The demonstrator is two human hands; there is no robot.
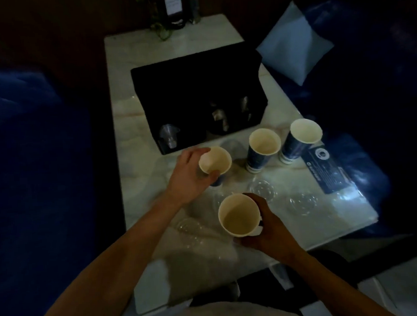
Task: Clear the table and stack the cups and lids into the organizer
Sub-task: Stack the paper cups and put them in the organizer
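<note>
Head view, left fingers: the fingers [213, 175] of the left hand [191, 173] are clamped on a blue paper cup with a cream inside [215, 160], thumb near its rim and the others curled over the far rim.
Left cup: tilted toward the camera; whether its base touches the white marble-look bench [331, 214] is unclear.
Right fingers: the right hand [266, 223] wraps its fingers [253, 199] around a second cream-lined paper cup [239, 215], clamped on its wall, mouth up, near the bench's front.
Standing cups: two more blue paper cups, one middle [262, 150] and one further right [300, 139], stand upright and apart on the bench, to the right of the left hand.
Lids: clear plastic dome lids lie on the bench, one [262, 190] just beyond the right hand, one [301, 202] to its right, one [189, 227] under the left forearm.
Organizer: a black box organizer [199, 86] sits behind the cups; its left compartment holds clear plastic cups [169, 135], the other contents are too dim to tell.
Leaflet: a blue printed card [326, 171] lies by the right edge, touching the rightmost cup's base.
Surroundings: a pale blue cushion [293, 44] lies beyond the bench's right edge.
</note>
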